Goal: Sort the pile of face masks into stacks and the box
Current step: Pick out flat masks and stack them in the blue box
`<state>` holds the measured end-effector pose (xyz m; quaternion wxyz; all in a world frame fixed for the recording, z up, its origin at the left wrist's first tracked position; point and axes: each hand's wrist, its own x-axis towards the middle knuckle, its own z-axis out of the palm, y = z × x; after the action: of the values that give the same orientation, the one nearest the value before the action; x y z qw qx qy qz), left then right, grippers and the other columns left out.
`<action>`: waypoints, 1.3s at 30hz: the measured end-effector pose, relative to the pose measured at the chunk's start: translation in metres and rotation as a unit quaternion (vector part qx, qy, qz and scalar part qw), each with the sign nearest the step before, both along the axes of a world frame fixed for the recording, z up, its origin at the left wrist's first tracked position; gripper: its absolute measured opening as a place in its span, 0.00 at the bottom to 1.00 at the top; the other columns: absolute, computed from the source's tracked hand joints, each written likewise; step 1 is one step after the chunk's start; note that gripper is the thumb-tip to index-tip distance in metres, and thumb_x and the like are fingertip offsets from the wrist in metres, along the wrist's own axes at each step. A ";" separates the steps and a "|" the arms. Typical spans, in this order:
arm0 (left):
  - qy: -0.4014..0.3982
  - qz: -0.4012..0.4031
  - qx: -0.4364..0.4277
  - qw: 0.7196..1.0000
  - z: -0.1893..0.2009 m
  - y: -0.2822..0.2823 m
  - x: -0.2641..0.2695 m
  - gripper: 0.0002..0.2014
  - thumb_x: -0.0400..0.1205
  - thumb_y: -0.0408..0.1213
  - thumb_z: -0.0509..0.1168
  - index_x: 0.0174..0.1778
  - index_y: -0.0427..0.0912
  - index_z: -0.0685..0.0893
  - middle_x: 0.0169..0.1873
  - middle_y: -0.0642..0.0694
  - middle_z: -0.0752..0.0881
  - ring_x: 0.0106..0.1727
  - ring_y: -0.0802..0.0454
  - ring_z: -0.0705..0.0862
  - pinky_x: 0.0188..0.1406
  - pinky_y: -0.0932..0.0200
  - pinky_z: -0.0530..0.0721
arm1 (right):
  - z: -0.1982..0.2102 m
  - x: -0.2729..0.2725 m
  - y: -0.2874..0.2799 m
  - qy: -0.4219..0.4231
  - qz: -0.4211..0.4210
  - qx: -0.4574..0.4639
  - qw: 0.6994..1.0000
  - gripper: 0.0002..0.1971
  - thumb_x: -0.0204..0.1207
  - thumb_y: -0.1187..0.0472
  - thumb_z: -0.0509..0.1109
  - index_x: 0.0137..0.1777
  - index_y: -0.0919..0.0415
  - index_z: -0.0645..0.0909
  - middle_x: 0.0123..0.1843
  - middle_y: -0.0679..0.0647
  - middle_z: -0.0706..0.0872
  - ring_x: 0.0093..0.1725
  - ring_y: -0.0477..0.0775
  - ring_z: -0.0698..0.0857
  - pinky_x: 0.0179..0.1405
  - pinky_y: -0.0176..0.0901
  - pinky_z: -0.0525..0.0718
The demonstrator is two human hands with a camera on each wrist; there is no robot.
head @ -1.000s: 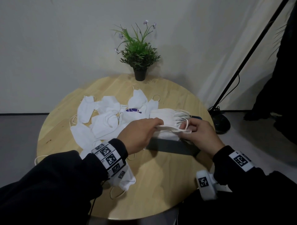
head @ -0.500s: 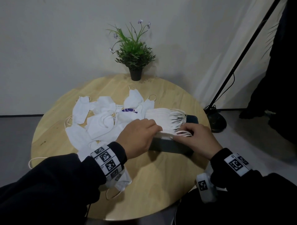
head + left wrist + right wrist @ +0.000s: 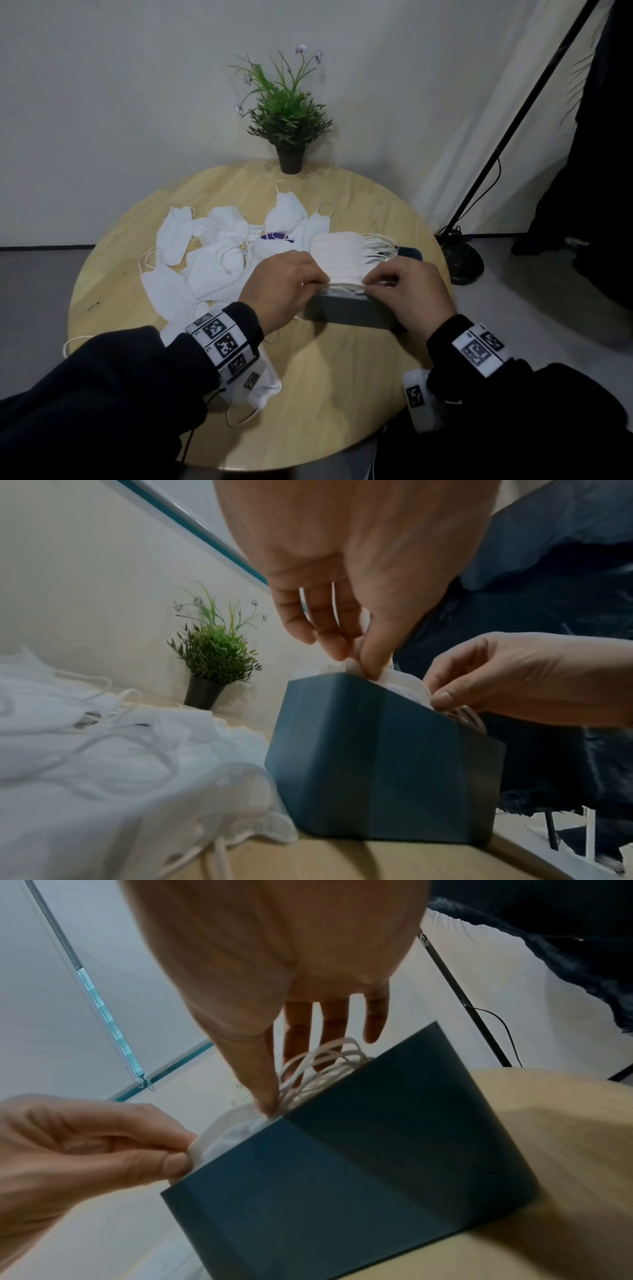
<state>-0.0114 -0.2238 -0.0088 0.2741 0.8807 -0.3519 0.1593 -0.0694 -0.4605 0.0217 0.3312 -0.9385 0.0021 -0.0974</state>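
A dark blue-grey box (image 3: 349, 313) stands on the round wooden table (image 3: 325, 394), with a row of white face masks (image 3: 339, 255) standing in it. My left hand (image 3: 320, 282) pinches the left end of the nearest mask (image 3: 404, 685) at the box's near rim (image 3: 377, 764). My right hand (image 3: 371, 282) pinches the same mask's right end, thumb down by the ear loops (image 3: 318, 1066). A loose pile of white masks (image 3: 205, 260) lies left of the box. One more mask (image 3: 265, 389) lies under my left wrist.
A small potted plant (image 3: 289, 130) stands at the table's far edge. A black lamp stand (image 3: 479, 178) with a round base rises right of the table. Something purple (image 3: 274, 235) peeks out of the pile. A dark flat object (image 3: 411, 253) lies behind the box.
Both hands have brought the mask down from above the box to its near rim and moved closer together. The right hand's grip has shifted from the loops to the mask's end.
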 end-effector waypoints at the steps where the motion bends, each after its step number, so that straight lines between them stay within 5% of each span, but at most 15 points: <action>1: 0.011 0.003 -0.008 1.000 -0.001 0.001 0.000 0.03 0.79 0.37 0.79 0.47 0.49 0.96 0.42 0.55 0.90 0.43 0.53 0.87 0.43 0.63 0.77 | 0.001 0.001 0.002 -0.002 -0.006 -0.017 1.000 0.13 0.66 0.56 0.85 0.30 0.36 0.86 0.39 0.36 0.90 0.47 0.45 0.89 0.59 0.62 0.85; 7: 0.140 0.018 -0.013 0.990 0.021 0.025 0.007 0.08 0.80 0.38 0.77 0.54 0.52 0.95 0.44 0.57 0.92 0.42 0.63 0.86 0.47 0.67 0.80 | 0.010 0.006 0.022 -0.041 -0.024 -0.047 0.998 0.12 0.63 0.54 0.86 0.38 0.38 0.86 0.50 0.40 0.83 0.56 0.49 0.82 0.62 0.56 0.79; 12: 0.238 0.153 0.049 0.958 0.044 0.100 0.032 0.07 0.81 0.40 0.76 0.53 0.54 0.93 0.41 0.59 0.90 0.47 0.58 0.87 0.52 0.61 0.83 | 0.022 0.000 0.063 -0.097 0.125 0.058 0.986 0.07 0.72 0.63 0.83 0.39 0.49 0.90 0.36 0.44 0.89 0.40 0.48 0.85 0.42 0.38 0.81; 16: 0.271 0.298 0.074 0.912 0.033 0.157 0.057 0.11 0.83 0.47 0.73 0.59 0.50 0.91 0.49 0.52 0.89 0.53 0.52 0.84 0.52 0.58 0.78 | 0.010 0.000 0.097 -0.041 0.175 0.125 0.976 0.07 0.74 0.66 0.81 0.39 0.52 0.91 0.34 0.45 0.90 0.34 0.49 0.85 0.38 0.34 0.81; 21: 0.341 0.334 0.144 0.867 -0.006 0.164 0.062 0.31 0.79 0.61 0.72 0.74 0.48 0.77 0.58 0.47 0.86 0.57 0.47 0.84 0.53 0.51 0.83 | -0.007 0.013 0.123 0.072 0.184 0.140 0.970 0.08 0.76 0.65 0.78 0.39 0.50 0.91 0.33 0.46 0.90 0.29 0.41 0.82 0.36 0.30 0.79; 25: 0.332 0.345 0.123 0.869 -0.017 0.158 0.060 0.37 0.76 0.48 0.79 0.79 0.45 0.71 0.58 0.44 0.86 0.56 0.42 0.87 0.55 0.45 0.89 | -0.014 0.021 0.136 0.089 0.179 0.118 0.973 0.08 0.75 0.63 0.78 0.39 0.49 0.91 0.34 0.44 0.91 0.31 0.39 0.83 0.37 0.28 0.79; 28: 0.310 0.343 0.001 0.887 0.002 0.161 0.063 0.18 0.78 0.39 0.76 0.64 0.51 0.85 0.47 0.51 0.87 0.54 0.44 0.88 0.51 0.54 0.86 | -0.014 0.027 0.144 0.113 0.164 0.170 0.965 0.06 0.77 0.64 0.77 0.41 0.52 0.91 0.35 0.52 0.91 0.31 0.45 0.86 0.36 0.39 0.85; 30: 0.235 0.301 -0.058 0.922 0.021 0.158 0.059 0.06 0.81 0.38 0.73 0.48 0.56 0.88 0.39 0.54 0.85 0.49 0.47 0.88 0.47 0.54 0.84 | -0.008 0.029 0.151 0.164 0.131 0.298 0.931 0.06 0.82 0.60 0.75 0.45 0.59 0.91 0.36 0.59 0.90 0.34 0.55 0.88 0.38 0.52 0.88; 32: 0.143 0.236 -0.114 0.954 0.034 0.149 0.047 0.09 0.81 0.34 0.73 0.44 0.55 0.91 0.42 0.53 0.84 0.46 0.52 0.84 0.48 0.55 0.82 | -0.003 0.033 0.155 0.241 0.061 0.445 0.860 0.19 0.86 0.48 0.69 0.53 0.67 0.89 0.40 0.66 0.90 0.37 0.63 0.90 0.43 0.65 0.90; 36: 0.101 0.120 -0.198 0.967 0.041 0.129 0.011 0.20 0.78 0.20 0.69 0.43 0.53 0.95 0.54 0.54 0.78 0.58 0.54 0.81 0.52 0.67 0.77 | 0.005 0.040 0.146 0.325 0.016 0.615 0.718 0.43 0.81 0.26 0.58 0.65 0.72 0.82 0.59 0.75 0.90 0.49 0.71 0.91 0.44 0.67 0.90; 37: 0.112 0.106 -0.204 0.967 0.041 0.126 0.006 0.21 0.77 0.19 0.67 0.42 0.52 0.95 0.57 0.54 0.78 0.60 0.53 0.81 0.53 0.66 0.78 | 0.008 0.039 0.143 0.317 0.027 0.623 0.714 0.43 0.79 0.27 0.62 0.66 0.71 0.84 0.60 0.73 0.91 0.48 0.69 0.91 0.41 0.63 0.90; 39: 0.148 0.071 -0.204 0.965 0.042 0.124 0.001 0.22 0.76 0.19 0.65 0.43 0.52 0.95 0.61 0.55 0.81 0.62 0.53 0.83 0.53 0.63 0.82 | 0.013 0.034 0.140 0.275 0.034 0.587 0.761 0.31 0.75 0.43 0.75 0.67 0.69 0.87 0.54 0.67 0.93 0.40 0.64 0.92 0.31 0.53 0.89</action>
<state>-0.0106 -0.0995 0.0333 0.4844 0.8429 -0.2038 0.1150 -0.0352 -0.3204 0.0347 0.8056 -0.5462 0.1184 0.1964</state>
